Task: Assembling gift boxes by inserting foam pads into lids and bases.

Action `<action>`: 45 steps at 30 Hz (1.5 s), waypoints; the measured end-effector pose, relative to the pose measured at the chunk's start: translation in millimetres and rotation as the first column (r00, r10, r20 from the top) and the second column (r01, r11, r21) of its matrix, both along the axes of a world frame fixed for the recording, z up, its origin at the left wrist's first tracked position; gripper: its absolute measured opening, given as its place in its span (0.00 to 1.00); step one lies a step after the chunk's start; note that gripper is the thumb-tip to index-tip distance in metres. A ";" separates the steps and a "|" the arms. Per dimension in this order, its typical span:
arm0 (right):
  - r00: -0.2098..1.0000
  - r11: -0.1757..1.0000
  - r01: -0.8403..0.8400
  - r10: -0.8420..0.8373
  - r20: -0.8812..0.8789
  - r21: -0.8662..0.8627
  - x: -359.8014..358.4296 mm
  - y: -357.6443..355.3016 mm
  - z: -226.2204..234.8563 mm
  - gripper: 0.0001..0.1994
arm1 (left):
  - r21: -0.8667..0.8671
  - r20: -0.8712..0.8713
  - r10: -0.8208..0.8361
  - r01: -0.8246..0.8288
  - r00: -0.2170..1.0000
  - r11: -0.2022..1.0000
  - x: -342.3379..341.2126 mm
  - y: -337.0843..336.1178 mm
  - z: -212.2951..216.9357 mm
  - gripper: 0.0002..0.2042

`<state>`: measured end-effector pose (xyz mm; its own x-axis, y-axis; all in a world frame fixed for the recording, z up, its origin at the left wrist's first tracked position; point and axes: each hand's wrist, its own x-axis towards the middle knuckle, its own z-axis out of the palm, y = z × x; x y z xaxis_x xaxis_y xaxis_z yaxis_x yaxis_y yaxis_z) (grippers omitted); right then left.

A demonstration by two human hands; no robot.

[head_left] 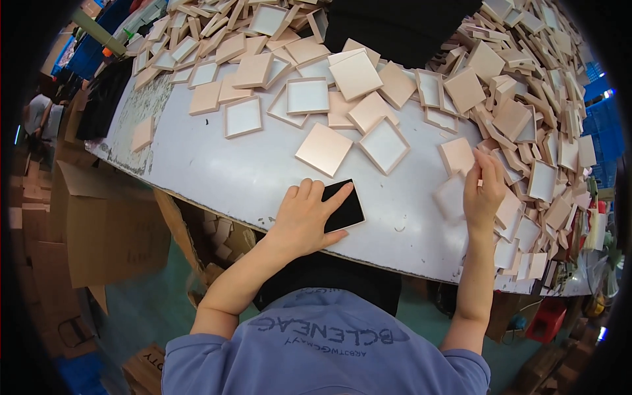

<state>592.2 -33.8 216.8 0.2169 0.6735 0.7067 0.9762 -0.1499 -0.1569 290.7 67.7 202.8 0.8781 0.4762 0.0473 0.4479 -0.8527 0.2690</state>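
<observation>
Close to the table's near edge lies a small shallow box with a black inside [345,212]. My left hand [305,214] grips it from the left: the index finger reaches across the black surface, the thumb lies along the near side, and the other fingers are bent at its left corner. Further right, my right hand [484,187] is raised with loosely bent fingers, and nothing clear shows between them. Just left of it is a motion-blurred pale box piece [450,197]. A pink box piece [456,156] lies by its fingertips.
Pale pink square box pieces [308,96], some with white insides up, spread over the white table [257,174]. A tall heap of them [543,181] rises on the right. A dark-clothed person [395,29] stands across the table. A cardboard carton [112,227] is at left.
</observation>
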 end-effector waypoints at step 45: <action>0.652 0.518 -0.758 0.625 -0.429 -0.397 -108.9 23.9 -42.6 0.40 | -0.261 0.624 0.059 0.137 0.780 0.955 -26.5 -12.6 -64.8 0.51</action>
